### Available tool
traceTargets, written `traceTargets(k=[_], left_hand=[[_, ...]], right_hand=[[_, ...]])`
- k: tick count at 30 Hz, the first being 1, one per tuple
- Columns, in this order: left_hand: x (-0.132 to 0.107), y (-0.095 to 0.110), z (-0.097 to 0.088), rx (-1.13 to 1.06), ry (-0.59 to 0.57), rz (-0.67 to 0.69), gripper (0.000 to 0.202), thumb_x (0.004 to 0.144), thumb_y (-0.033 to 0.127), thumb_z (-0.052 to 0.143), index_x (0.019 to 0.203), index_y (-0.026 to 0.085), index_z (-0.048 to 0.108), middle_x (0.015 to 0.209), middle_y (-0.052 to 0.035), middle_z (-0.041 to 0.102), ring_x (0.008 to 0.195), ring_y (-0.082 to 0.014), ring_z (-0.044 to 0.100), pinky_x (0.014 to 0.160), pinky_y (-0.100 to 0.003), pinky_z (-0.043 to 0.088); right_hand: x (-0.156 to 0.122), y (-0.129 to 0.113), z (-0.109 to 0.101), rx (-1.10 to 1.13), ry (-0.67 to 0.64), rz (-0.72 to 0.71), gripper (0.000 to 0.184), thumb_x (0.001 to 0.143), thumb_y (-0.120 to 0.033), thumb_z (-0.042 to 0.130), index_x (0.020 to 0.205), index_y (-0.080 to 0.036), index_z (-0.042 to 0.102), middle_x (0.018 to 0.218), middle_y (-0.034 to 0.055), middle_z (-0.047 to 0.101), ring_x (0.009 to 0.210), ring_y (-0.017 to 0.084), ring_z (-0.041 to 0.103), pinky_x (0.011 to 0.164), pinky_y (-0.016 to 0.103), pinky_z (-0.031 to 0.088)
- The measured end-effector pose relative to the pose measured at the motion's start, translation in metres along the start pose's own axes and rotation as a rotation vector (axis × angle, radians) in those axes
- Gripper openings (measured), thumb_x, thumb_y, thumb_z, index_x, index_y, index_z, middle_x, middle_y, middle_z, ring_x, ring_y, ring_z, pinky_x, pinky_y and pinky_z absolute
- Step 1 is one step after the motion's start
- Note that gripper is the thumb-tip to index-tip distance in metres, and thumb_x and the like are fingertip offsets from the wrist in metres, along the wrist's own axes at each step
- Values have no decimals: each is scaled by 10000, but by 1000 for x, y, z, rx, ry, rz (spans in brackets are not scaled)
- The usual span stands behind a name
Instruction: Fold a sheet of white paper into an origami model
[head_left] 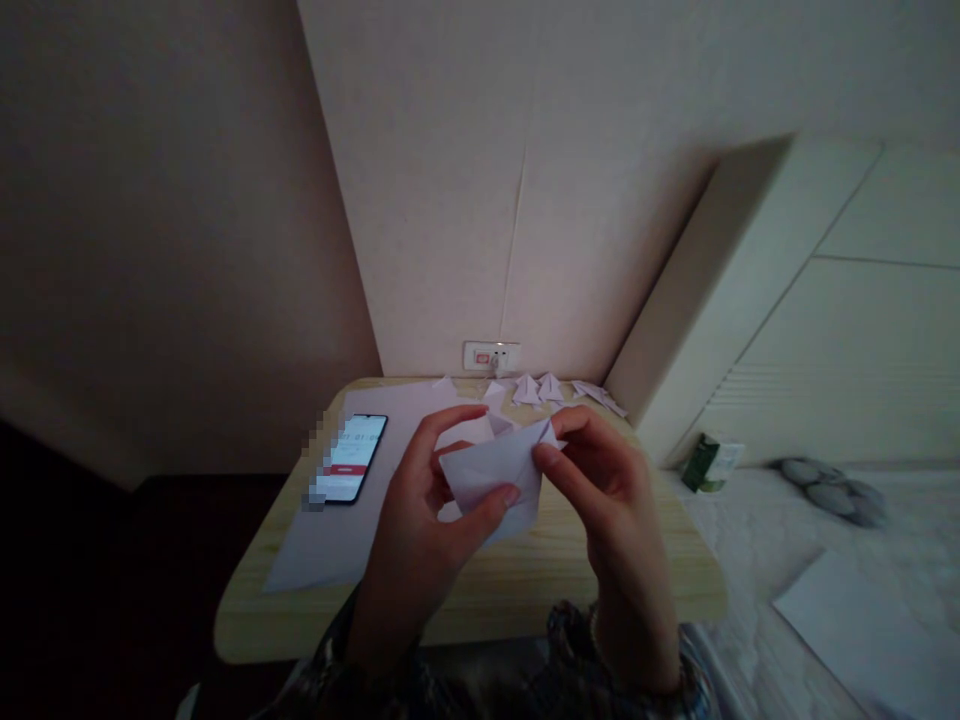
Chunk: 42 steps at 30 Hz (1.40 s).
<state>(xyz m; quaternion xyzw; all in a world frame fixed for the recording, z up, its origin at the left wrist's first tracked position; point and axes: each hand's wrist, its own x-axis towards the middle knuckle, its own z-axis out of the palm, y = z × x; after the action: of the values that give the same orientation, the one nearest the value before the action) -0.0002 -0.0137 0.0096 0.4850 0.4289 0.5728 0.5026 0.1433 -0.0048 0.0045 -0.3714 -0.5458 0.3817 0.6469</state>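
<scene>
Both hands hold a folded white sheet of paper point(491, 468) above the front half of a small wooden table point(540, 590). My left hand point(435, 510) grips its left side, thumb flat across the near face and fingers behind. At the upper right corner, my right hand point(600, 470) pinches a small folded point between thumb and fingers. The paper's far side is partly hidden by my hands. Behind it, several folded paper pieces point(527, 389) lie along the table's back edge.
A phone point(358, 460) with a lit screen rests on a large white sheet point(330, 550) at the table's left. Against the wall is a socket point(491, 356). To the right, a bed point(757, 540) holds a green-and-white box point(712, 463), a grey object point(829, 488) and white paper point(877, 620).
</scene>
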Motion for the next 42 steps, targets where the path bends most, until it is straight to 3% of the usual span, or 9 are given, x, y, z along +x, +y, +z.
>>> traceTargets(k=[7,12,17,21,25,28,33,38,42], left_hand=[[-2,2,-2,26,-13,6,493,641,110,811,1087,284,691,823,24,755,695,-165,730,634,-225,592],[5,-5,-11,6,-116,43,756,596,113,880,1271,302,595,1011,-16,754,820,-207,756,689,-267,626],[6,-9,-9,-185,-53,5,928,539,82,908,1357,294,525,1124,-41,730,914,-229,754,750,-282,622],[8,-8,-4,-299,20,0,769,571,66,888,1258,260,604,1024,-24,761,829,-220,772,699,-282,643],[12,-7,-6,-398,128,54,600,585,54,867,1122,223,659,902,-2,784,729,-171,752,588,-210,605],[14,-9,-7,-473,139,49,520,608,89,867,1081,210,687,886,-8,797,759,-160,742,681,-230,594],[14,-16,-4,-490,28,-40,313,685,249,866,975,185,768,1013,-60,801,1059,-252,708,979,-359,524],[14,-21,-2,-360,47,-51,238,739,332,841,939,210,803,951,-39,807,1053,-253,707,974,-345,506],[14,-17,-5,-325,126,-41,155,731,306,846,842,206,805,835,-18,804,950,-215,729,877,-288,535]], right_hand=[[-1,-3,-5,-38,-26,5,45,816,-220,723,824,-239,684,759,-21,641,700,145,592,600,245,456],[0,2,-4,39,50,-15,82,823,-182,727,802,-243,677,756,-30,645,706,134,593,612,227,469],[-1,7,2,179,148,-21,123,818,-159,748,809,-251,669,731,-58,657,689,98,610,621,174,490],[-2,6,6,204,100,12,121,823,-168,742,791,-237,648,745,-55,673,691,91,636,648,173,516],[-1,3,5,131,-59,64,178,814,-212,749,725,-228,596,719,-58,617,681,105,620,650,201,512],[1,5,5,-11,-184,97,185,804,-247,747,711,-227,589,781,-25,640,791,157,638,763,275,528],[2,9,9,-80,-261,93,100,825,-301,730,809,-231,660,982,34,697,968,218,645,890,358,519],[3,13,7,-81,-269,94,139,845,-360,744,887,-236,701,1047,47,707,1010,226,650,901,370,531],[5,15,-2,-65,-274,50,294,803,-417,804,1043,-284,698,1072,21,711,978,201,663,894,343,551]])
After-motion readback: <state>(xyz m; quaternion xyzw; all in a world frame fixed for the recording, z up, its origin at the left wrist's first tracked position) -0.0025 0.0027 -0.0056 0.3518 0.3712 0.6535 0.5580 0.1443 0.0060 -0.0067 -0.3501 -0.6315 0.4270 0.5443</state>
